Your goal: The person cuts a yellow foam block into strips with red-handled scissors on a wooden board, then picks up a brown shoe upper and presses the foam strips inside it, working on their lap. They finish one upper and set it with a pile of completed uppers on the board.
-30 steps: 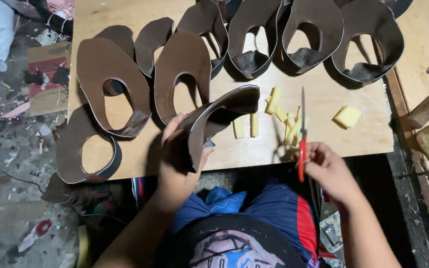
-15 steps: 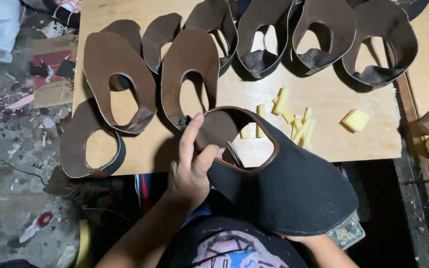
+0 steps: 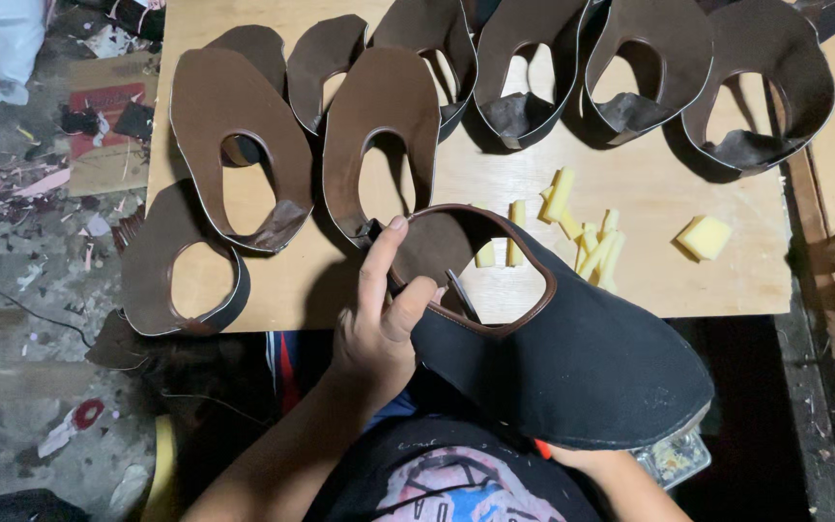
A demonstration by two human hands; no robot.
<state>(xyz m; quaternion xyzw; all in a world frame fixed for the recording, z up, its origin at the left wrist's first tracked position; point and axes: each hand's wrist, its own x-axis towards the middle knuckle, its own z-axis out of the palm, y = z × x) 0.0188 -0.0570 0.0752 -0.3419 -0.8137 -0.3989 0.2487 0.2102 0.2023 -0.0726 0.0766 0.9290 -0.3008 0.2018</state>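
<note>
Pinching the black upper (image 3: 572, 367) at its collar, left hand (image 3: 379, 324) nearer; long axis ran down-right; right hand's (image 3: 582, 456) fingers hidden, grip untellable.

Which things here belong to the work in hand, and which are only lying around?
In hand: left hand gripping the black shoe upper at its brown-trimmed opening; right hand hidden beneath it.

Lying about: brown shoe uppers spread on the wooden board; yellow foam strips; yellow foam block; scraps on the floor.
</note>
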